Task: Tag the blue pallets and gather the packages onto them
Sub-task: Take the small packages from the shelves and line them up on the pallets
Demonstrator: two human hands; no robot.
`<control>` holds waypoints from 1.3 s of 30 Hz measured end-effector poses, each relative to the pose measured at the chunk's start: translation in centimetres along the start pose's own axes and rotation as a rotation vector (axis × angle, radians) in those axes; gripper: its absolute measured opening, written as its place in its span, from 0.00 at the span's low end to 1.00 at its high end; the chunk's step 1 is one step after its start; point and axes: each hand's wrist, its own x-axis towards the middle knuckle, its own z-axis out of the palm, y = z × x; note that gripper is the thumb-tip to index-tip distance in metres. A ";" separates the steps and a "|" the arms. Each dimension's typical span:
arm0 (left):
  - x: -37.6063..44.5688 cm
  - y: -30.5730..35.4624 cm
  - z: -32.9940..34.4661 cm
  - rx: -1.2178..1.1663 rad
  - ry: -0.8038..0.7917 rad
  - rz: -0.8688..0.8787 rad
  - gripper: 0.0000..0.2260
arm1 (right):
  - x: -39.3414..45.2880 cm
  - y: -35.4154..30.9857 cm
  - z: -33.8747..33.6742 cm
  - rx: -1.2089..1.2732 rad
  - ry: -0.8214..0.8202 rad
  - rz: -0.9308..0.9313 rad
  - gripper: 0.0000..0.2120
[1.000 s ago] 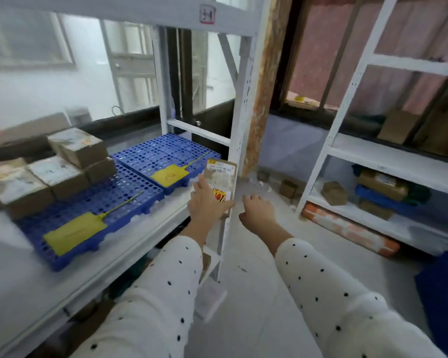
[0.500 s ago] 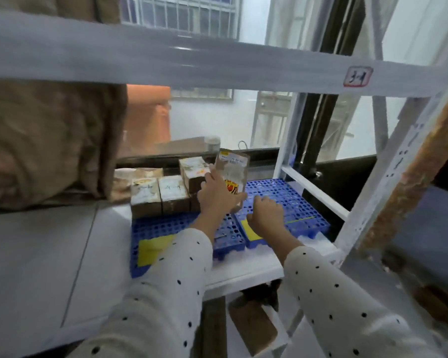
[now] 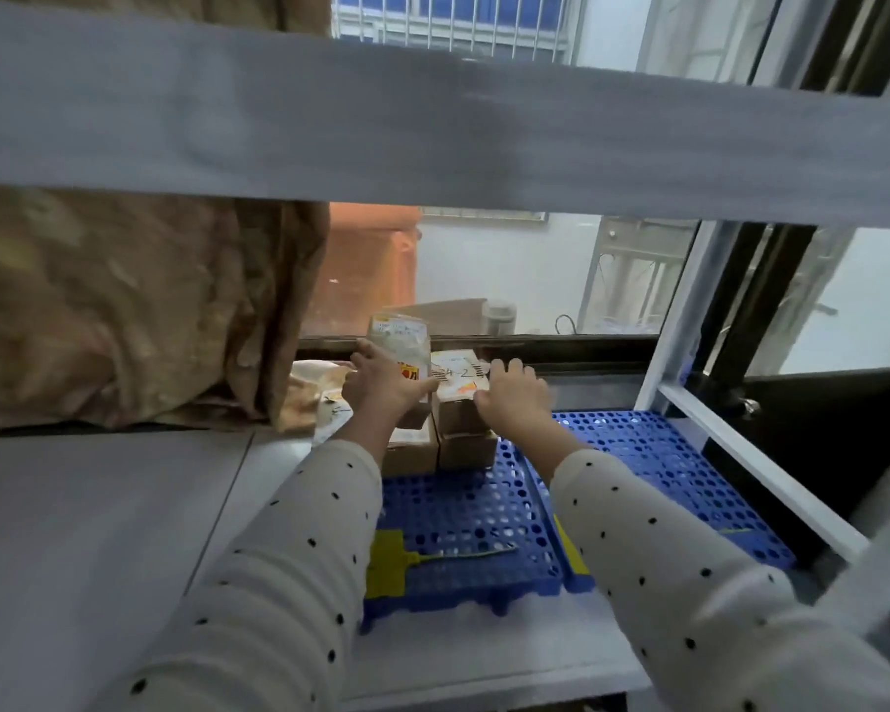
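Left hand: left hand [image 3: 381, 385] grips a small flat packet w/ clear film front, white label and red-yellow print [image 3: 401, 346], thumb on the near face, fingers wrapped behind; packet upright, held just above the box stack.
Right hand: right hand [image 3: 515, 395] lies on the upper right brown cardboard box w/ white shipping label [image 3: 456, 385], fingers spread and bent over its top edge; looks like steadying rather than a full grip, but the far fingertips are hidden so can't be sure.
Packages: stack of brown cardboard boxes [image 3: 440, 444] sits at the back of the left blue perforated plastic pallet [image 3: 463, 521], two tiers, touching each other.
Handling, packet: prob. light, thin, a bit floppy; film likely slick, so pinch across the flat faces near the middle, as now.
Handling, boxes: stiff card, square corners, matte; should stack flat. Take by opposite sides, not by the label.
Pallets: rigid moulded plastic grid, round holes, ribbed edge; right blue perforated plastic pallet [image 3: 658, 470] touches the left one and carries no pkgs in view.
Tags: yellow plastic tag w/ thin tie strap [image 3: 389, 562] lies on the left pallet's front; a second yellow tag [image 3: 569, 549] on the right pallet, mostly behind the sleeve.
Shelf: smooth white shelf board [image 3: 99, 531], metal frame; crumpled brown wrapped bundle [image 3: 124, 300] at left.
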 end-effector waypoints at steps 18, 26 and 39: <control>5.3 -0.8 3.7 0.021 -0.248 -0.198 0.54 | 6.4 0.0 3.6 0.275 -0.261 0.060 0.28; 4.7 0.5 4.3 -0.021 -0.201 -0.196 0.52 | 6.7 1.6 4.8 0.419 -0.274 0.096 0.33; 1.3 0.9 2.1 0.160 -0.044 -0.100 0.35 | 3.5 3.0 3.7 0.366 -0.235 0.097 0.30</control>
